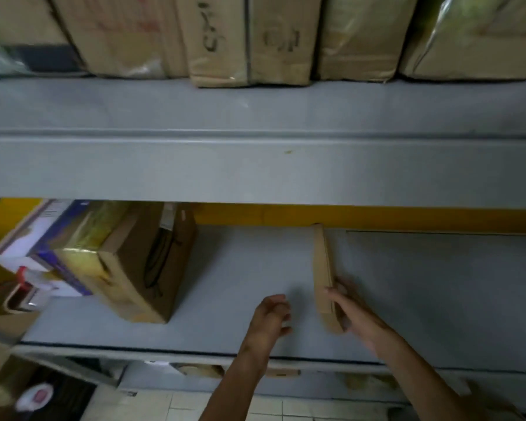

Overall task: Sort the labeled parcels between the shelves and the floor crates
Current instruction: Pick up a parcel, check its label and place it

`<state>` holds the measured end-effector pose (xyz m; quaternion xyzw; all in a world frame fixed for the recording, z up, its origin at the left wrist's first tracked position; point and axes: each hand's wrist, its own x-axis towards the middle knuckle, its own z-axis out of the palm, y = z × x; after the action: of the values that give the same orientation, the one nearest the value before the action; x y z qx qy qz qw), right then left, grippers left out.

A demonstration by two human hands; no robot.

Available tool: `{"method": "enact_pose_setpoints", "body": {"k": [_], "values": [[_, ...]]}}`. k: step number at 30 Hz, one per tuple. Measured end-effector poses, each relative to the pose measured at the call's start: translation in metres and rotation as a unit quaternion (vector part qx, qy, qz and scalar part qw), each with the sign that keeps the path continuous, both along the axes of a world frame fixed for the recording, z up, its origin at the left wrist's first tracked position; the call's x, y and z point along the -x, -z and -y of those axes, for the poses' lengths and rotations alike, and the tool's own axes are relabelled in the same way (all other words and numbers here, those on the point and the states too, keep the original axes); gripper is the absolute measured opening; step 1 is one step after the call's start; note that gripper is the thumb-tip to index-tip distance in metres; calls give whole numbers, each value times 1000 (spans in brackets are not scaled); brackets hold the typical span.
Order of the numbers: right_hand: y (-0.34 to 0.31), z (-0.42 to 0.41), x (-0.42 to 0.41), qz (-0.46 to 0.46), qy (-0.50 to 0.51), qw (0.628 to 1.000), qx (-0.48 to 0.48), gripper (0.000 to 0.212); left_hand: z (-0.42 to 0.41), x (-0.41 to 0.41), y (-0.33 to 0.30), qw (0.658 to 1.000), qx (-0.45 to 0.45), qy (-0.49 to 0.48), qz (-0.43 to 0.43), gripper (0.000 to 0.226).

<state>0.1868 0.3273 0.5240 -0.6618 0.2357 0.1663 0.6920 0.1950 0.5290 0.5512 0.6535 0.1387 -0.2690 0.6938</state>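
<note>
A thin flat cardboard parcel stands on its edge on the grey middle shelf, running front to back. My right hand grips its near end, thumb on the left face and fingers on the right face. My left hand hovers just left of the parcel with loosely curled fingers, holding nothing and apart from it. A larger brown box stands tilted further left on the same shelf.
Beside the brown box are a yellow-wrapped package and a white-and-purple box. The upper shelf carries several taped cardboard boxes. Below the shelf edge are tiled floor and more goods at lower left.
</note>
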Motion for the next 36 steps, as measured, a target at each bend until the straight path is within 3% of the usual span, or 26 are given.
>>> {"method": "enact_pose_setpoints", "body": {"k": [2,5,7,9,11,15,18,21,23,27,30,33,36], "values": [[-26,-41,30,37,-5,995,-89,66,-28,12,-15,999,-24,24,37,24],[-65,-97,66,65,26,978,-194,97,-75,36,-32,997,-6,61,48,60],[-78,-119,84,89,37,944,-316,87,-98,48,-42,993,22,104,55,72],[-100,-151,106,110,40,916,-383,58,-129,66,-58,987,58,138,59,73],[-114,-172,124,137,43,925,-351,44,-153,82,-69,987,93,115,69,70],[-124,-186,142,214,70,962,-156,44,-189,107,-92,982,116,50,140,55],[-130,-187,155,229,47,958,-164,43,-202,126,-106,974,127,50,180,55],[-137,-186,162,241,9,954,-180,72,-209,132,-113,970,115,59,207,57],[-137,-187,164,245,1,954,-174,80,-210,135,-114,969,111,68,209,57],[-133,-193,164,239,20,957,-165,70,-213,137,-114,971,115,70,198,59],[-127,-201,161,231,29,961,-152,76,-217,135,-113,973,122,66,184,61],[-116,-212,154,239,72,960,-126,49,-223,127,-108,975,120,60,176,61],[-108,-218,149,229,103,961,-113,40,-222,118,-100,977,102,65,176,63]]}}
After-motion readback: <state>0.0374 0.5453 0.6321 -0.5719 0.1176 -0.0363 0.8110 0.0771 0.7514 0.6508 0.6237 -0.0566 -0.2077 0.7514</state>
